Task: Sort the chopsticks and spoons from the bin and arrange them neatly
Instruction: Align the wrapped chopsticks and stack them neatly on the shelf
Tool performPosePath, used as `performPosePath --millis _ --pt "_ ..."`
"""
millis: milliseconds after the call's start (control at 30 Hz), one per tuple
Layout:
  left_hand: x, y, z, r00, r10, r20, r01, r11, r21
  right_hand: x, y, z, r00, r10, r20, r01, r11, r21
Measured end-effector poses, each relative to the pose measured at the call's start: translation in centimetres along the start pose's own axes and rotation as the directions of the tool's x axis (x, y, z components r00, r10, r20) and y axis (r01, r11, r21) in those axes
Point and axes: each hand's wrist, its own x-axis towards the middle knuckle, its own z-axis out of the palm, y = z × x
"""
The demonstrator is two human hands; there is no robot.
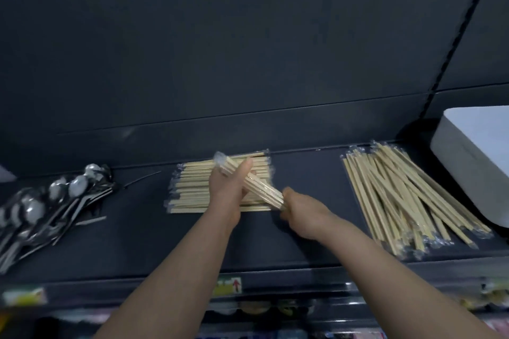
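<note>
The left hand [228, 191] and right hand [304, 215] gripped opposite ends of a bundle of plastic-wrapped pale wooden chopsticks [260, 187], held over the neat chopstick stack [192, 190]. Shiny metal spoons [41, 208] lay well left.

The neat stack of pale wooden chopsticks [190, 187] looks matt and smooth, each pair sealed in a thin, glossy clear plastic sleeve. So do the small held bundle [261, 187] and the loose pile [407, 198]. The silver metal spoons [49, 201] are polished mirror-bright. The dark charcoal shelf surface [137, 242] is matt, and the white bin [473, 162] looks like dull plastic.
</note>
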Motion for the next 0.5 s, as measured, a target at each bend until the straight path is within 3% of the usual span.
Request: performPosePath --millis 67,133,233,333,400,500 --pt "0.9 -0.5 -4.3 0.978 -0.017 -0.206 0.022 1.0 0.02 0.8 -2.1 1.2 0.998 -0.032 0.052 0.038 0.992 -0.124" --pt "1.3 -1.1 -8.5 0.946 -0.01 -0.325 0.037 0.997 0.075 1.4 -4.2 2.5 0.995 -0.055 0.088 0.072 0.977 -0.199" --pt "1.3 -1.7 -13.0 0.926 0.028 -0.376 0.085 0.956 0.281 2.2 -6.6 3.8 0.995 -0.081 0.058 0.093 0.959 -0.268" --pt "1.9 -2.1 -15.3 0.923 0.133 -0.362 0.084 0.847 0.525 3.2 -7.5 4.8 0.995 -0.098 0.015 0.097 0.948 -0.303" --pt "2.2 -1.9 -15.7 0.931 0.238 -0.277 0.035 0.697 0.716 3.6 -7.6 5.3 0.993 -0.107 -0.048 0.088 0.952 -0.292" --pt "2.0 -1.4 -15.6 0.925 0.357 -0.127 0.018 0.292 0.956 3.5 -7.2 5.6 0.978 -0.112 -0.175 0.059 0.957 -0.283"
